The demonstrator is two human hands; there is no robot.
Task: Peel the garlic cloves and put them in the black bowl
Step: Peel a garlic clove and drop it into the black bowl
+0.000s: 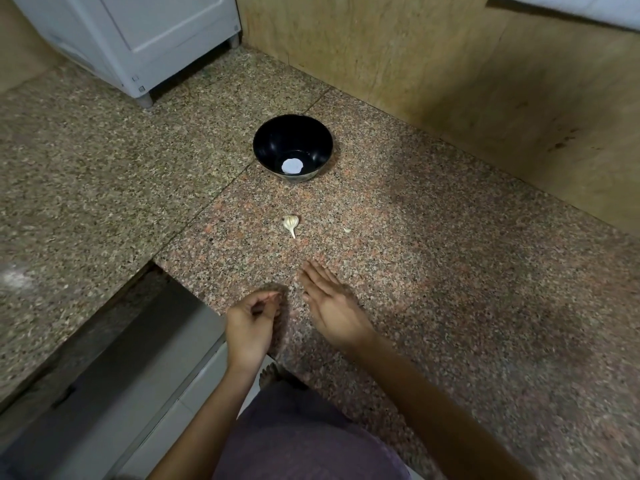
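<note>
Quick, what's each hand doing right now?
Left hand: fingers curled; whether it pinches anything cannot be told.
Right hand: open, holding nothing.

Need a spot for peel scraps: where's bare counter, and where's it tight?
Free: the granite counter right of the garlic bulb out to the wooden wall, bar one small scrap; also left of the black bowl, toward the white appliance. Tight: the strip between bulb and bowl, and the near edge by the left hand and right hand.
</note>
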